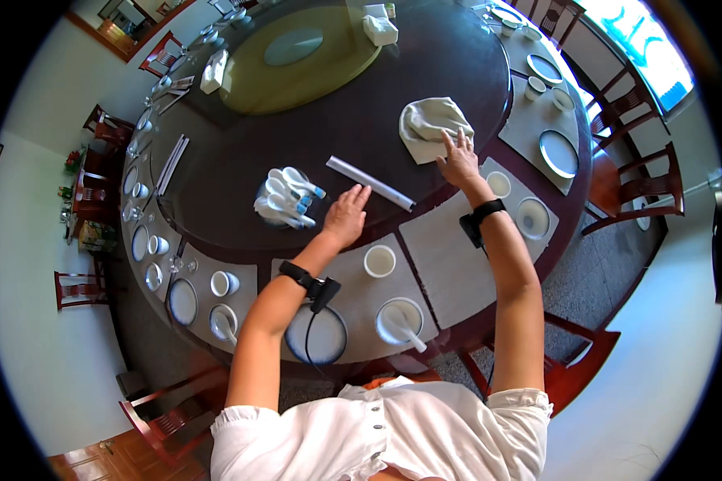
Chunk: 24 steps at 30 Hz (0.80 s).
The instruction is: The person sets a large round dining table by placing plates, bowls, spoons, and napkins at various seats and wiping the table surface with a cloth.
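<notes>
My left hand lies low over the dark table, its fingers stretched out and holding nothing. The fingertips are at the near side of a long pale strip-like thing; I cannot tell whether they touch it. To the left of this hand stands a cluster of white spoons with blue-tipped ends, their container mostly hidden. My right hand rests its spread fingers on the near right edge of a crumpled off-white cloth. Both wrists wear black straps with small devices.
Placemats ring the round table's rim. Nearest me are a cup, a bowl with a spoon and a plate. A turntable fills the far middle. Wooden chairs surround the table.
</notes>
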Motion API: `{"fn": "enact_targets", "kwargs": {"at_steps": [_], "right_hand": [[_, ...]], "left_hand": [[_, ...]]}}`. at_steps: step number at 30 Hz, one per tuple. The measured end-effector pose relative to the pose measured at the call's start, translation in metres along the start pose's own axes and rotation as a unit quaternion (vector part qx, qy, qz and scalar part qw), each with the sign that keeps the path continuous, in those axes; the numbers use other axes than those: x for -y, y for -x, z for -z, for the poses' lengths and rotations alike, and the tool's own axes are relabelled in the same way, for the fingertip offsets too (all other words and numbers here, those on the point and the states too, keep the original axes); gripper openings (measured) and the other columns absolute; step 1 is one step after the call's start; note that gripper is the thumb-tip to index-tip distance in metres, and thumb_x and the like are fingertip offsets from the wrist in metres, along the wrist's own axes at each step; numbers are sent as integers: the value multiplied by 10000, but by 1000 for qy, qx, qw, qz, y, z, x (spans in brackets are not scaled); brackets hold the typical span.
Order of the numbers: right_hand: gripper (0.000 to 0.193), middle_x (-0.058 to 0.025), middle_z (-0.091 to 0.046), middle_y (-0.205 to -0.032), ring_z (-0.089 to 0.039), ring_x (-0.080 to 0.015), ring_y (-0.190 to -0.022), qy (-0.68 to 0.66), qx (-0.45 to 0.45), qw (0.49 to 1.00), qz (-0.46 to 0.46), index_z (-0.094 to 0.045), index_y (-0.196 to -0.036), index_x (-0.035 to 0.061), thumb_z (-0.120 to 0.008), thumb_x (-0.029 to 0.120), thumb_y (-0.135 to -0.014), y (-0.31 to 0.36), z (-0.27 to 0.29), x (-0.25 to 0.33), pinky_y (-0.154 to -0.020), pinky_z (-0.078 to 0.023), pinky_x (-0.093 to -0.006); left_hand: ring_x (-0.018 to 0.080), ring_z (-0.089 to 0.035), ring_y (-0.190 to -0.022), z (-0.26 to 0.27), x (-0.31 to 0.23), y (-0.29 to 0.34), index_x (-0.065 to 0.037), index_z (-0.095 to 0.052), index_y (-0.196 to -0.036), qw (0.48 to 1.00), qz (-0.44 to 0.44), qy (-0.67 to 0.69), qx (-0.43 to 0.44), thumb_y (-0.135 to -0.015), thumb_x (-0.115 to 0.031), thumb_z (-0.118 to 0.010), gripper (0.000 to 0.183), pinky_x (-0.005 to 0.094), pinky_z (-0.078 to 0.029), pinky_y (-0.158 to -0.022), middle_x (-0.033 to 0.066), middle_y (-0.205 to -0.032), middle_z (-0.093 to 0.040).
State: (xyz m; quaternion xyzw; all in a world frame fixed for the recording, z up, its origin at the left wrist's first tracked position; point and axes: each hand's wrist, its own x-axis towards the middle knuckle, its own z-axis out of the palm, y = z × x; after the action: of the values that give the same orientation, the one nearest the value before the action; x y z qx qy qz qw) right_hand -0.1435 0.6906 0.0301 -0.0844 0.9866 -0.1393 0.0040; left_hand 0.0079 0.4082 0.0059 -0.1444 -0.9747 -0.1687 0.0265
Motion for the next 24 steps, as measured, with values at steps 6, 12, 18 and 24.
{"fn": "enact_targets", "kwargs": {"at_steps": [6, 12, 18, 24], "right_hand": [[642, -133, -244, -1576, -239, -401, -1439, -11, -5, 1000, 5, -358, -1478, 292, -589, 278, -879, -39, -36, -18, -1129, -273, -528], [447, -72, -495, -1355, -413, -358, -1312, -4, -38, 995, 89, -586, -1270, 235, -545, 111, -842, -15, -61, -19, -1039, -374, -501], [285, -61, -558, -1155, -495, -322, -1147, -17, -93, 984, 149, -657, -1081, 199, -587, 129, -813, 1, -68, -19, -928, -453, -479], [240, -75, -562, -1090, -509, -340, -1117, -21, -65, 982, 178, -658, -1027, 167, -570, 105, -812, 29, -69, -5, -863, -494, -465]], "left_hand": [[306, -423, -1332, -44, -12, -56, -101, -398, -1446, 989, -18, -148, 25, -900, -72, -520, 560, 429, -394, -1071, 152, -1475, -404], [214, -550, -1090, -53, -12, -84, -89, -612, -1114, 960, -138, -242, 2, -838, -139, -566, 283, 340, -485, -857, 59, -1127, -584], [182, -554, -918, -40, -22, -86, -153, -591, -859, 948, -197, -248, -39, -796, -150, -592, 63, 296, -483, -668, 12, -915, -536], [225, -571, -905, 31, -51, -32, -103, -532, -888, 964, -213, -147, -60, -770, -83, -589, 132, 323, -529, -773, 63, -891, -517]]}}
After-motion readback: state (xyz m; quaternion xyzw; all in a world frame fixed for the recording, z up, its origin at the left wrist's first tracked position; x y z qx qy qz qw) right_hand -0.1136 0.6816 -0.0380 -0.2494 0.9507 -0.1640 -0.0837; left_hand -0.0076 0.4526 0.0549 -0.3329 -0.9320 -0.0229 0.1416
